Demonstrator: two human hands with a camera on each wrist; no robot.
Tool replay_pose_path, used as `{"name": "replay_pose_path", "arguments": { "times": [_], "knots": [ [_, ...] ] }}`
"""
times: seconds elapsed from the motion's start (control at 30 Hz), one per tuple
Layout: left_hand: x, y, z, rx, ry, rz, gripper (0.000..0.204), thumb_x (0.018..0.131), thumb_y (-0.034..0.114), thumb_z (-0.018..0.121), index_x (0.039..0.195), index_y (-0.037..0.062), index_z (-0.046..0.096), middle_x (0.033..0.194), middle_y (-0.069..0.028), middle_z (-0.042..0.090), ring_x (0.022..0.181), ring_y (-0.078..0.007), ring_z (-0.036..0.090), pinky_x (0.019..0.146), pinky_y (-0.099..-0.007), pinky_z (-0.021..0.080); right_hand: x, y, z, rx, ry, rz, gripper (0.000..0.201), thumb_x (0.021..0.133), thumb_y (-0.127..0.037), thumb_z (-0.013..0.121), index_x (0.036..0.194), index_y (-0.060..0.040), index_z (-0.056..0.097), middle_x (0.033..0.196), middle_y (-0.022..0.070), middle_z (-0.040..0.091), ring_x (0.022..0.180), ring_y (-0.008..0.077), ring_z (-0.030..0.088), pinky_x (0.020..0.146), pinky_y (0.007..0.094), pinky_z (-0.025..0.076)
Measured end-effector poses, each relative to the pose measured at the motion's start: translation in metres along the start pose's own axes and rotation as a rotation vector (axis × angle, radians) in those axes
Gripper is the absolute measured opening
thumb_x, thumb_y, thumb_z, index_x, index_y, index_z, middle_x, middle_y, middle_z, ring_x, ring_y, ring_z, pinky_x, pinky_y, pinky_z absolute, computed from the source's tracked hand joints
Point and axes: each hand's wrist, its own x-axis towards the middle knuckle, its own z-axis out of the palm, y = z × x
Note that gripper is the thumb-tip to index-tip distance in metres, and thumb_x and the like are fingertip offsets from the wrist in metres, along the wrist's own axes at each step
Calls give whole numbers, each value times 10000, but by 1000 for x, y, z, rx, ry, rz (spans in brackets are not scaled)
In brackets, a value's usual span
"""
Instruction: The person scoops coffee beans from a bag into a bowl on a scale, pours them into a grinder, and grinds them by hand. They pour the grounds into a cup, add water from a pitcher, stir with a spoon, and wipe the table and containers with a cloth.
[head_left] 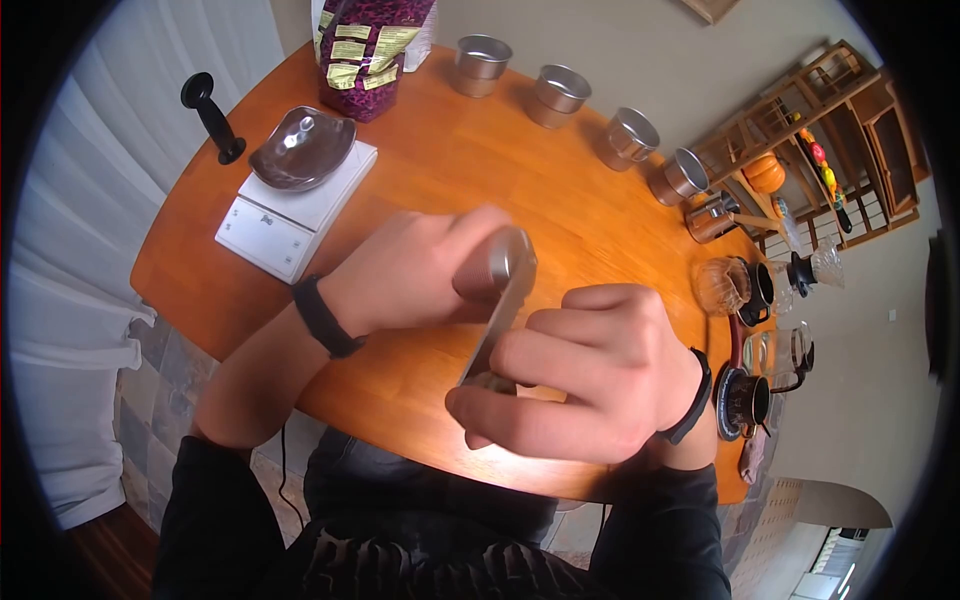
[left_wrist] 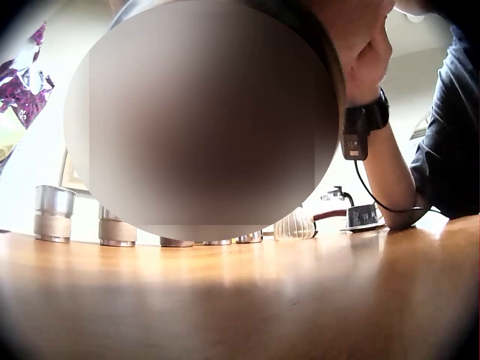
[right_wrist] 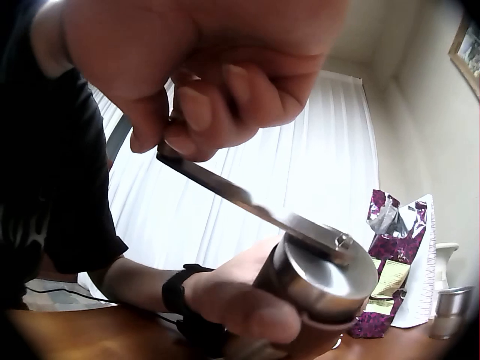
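A hand coffee grinder (right_wrist: 322, 289) with a steel top is tilted above the wooden table (head_left: 470, 170). My left hand (head_left: 405, 268) wraps around its body, thumb along the side in the right wrist view. From the lid extends a flat metal crank (right_wrist: 240, 196). The fingers of my right hand (head_left: 600, 375) curl around the crank's outer end and mostly hide its knob. In the left wrist view a large blurred round shape (left_wrist: 202, 120) covers most of the scene.
A glossy dark dish (head_left: 300, 150) sits on a white scale (head_left: 265, 240), beside a black-handled tool (head_left: 212, 120). Behind stand a purple bag (head_left: 355, 75) and several metal cups (head_left: 560, 95). Along the right edge are a glass server (head_left: 722, 288) and a black cup (head_left: 748, 400).
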Motion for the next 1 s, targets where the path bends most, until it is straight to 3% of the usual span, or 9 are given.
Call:
{"name": "replay_pose_path", "arguments": {
  "times": [0.1, 0.2, 0.5, 0.6, 0.67, 0.73, 0.83, 0.93, 1.0],
  "knots": [
    [-3, -3, 3, 49, -136, 78, 522, 707, 102, 847, 1164, 65, 599, 858, -159, 703, 774, -407, 704, 647, -436, 566, 1, -1, 3, 13, 17, -15, 293, 714, -164, 807, 998, -198, 743, 715, -57, 534, 551, 78, 552, 463, 228, 337],
    [-2, -1, 4, 3, -140, 139, 528, 678, 99, 833, 1153, 74, 602, 821, -140, 697, 728, -393, 696, 608, -427, 552, 1, -3, 3, 10, 22, -24, 335, 671, -125, 781, 993, -209, 741, 709, -58, 528, 547, 80, 535, 462, 228, 319],
    [-3, 5, 3, 17, -162, 186, 453, 729, 120, 792, 1143, 73, 612, 819, -117, 686, 723, -349, 703, 597, -407, 560, 3, -3, 1, 29, 52, -21, 344, 660, -138, 783, 992, -217, 740, 714, -61, 548, 533, 80, 515, 455, 229, 309],
    [-4, 1, 6, 78, -174, 242, 477, 764, 289, 863, 1071, 76, 567, 823, -100, 670, 736, -328, 710, 618, -406, 574, 2, 2, -2, -19, 53, -24, 326, 698, -154, 800, 1015, -193, 735, 722, -49, 587, 534, 91, 530, 451, 236, 332],
    [-4, 8, 3, -114, -315, 141, 479, 782, 333, 848, 1080, 74, 577, 833, -101, 660, 721, -324, 702, 618, -407, 571, -3, 16, -7, -81, 49, 0, 305, 751, -149, 814, 1042, -149, 722, 740, -27, 632, 538, 102, 545, 454, 242, 354],
    [-7, 10, 5, -86, -319, 184, 489, 797, 376, 834, 1091, 73, 586, 844, -101, 654, 714, -316, 696, 619, -406, 568, -6, 34, -14, -67, 89, 99, 252, 801, -148, 821, 1019, -110, 700, 771, -2, 676, 561, 124, 595, 482, 257, 419],
    [-7, 12, 5, 187, -174, 367, 544, 779, 389, 859, 1135, 71, 597, 863, -83, 649, 729, -284, 700, 637, -394, 572, -11, 54, -24, 13, 186, 310, 211, 869, -153, 821, 972, -51, 668, 817, 43, 728, 620, 173, 699, 553, 285, 536],
    [-1, 12, -4, 69, -37, 370, 645, 673, 313, 949, 1134, 8, 615, 885, -109, 685, 723, -304, 700, 646, -362, 577, -22, 72, -20, 29, 236, 498, 228, 923, -144, 804, 1038, -9, 662, 763, 80, 726, 624, 160, 716, 574, 272, 531],
    [-1, 10, -9, 2, 18, 322, 651, 690, 290, 960, 1164, 12, 612, 923, -108, 704, 765, -274, 726, 674, -346, 584, -26, 80, -18, 21, 254, 567, 216, 932, -157, 792, 1034, -19, 661, 712, 70, 707, 588, 162, 698, 539, 270, 499]
  ]
}}
